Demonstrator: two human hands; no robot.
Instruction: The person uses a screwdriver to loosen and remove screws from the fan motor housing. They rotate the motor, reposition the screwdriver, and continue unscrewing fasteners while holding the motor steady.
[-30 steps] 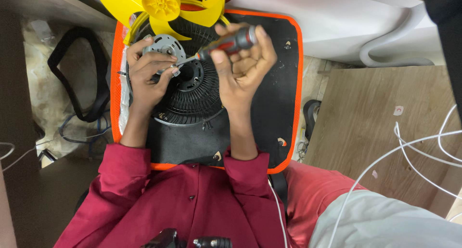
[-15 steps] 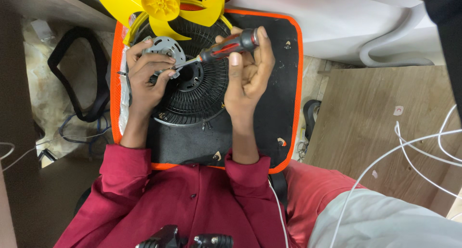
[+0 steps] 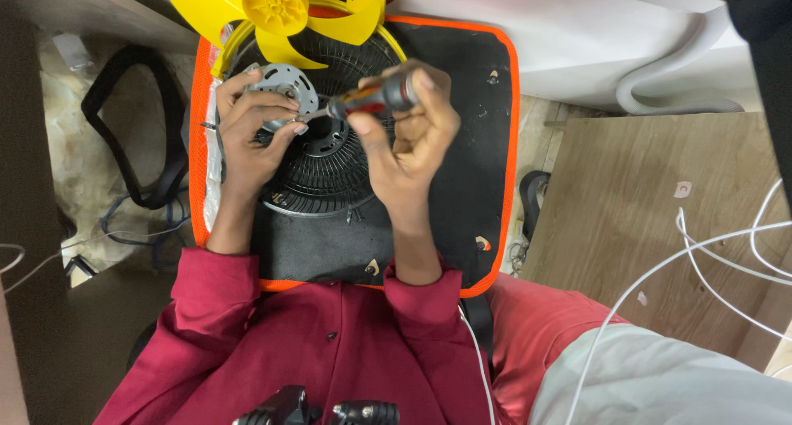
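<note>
Soft, even indoor light fills the view, brightest on the white surface above; shadows are faint, the left edge falls dark, and focus is sharp throughout

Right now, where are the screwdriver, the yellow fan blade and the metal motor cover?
screwdriver (image 3: 375,97), head view, on its handle.
yellow fan blade (image 3: 275,7), head view, on its hub.
metal motor cover (image 3: 280,82), head view, on its face.

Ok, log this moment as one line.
left hand: grips grey motor plate | right hand: screwdriver, tip at plate | below: black fan grille
</note>
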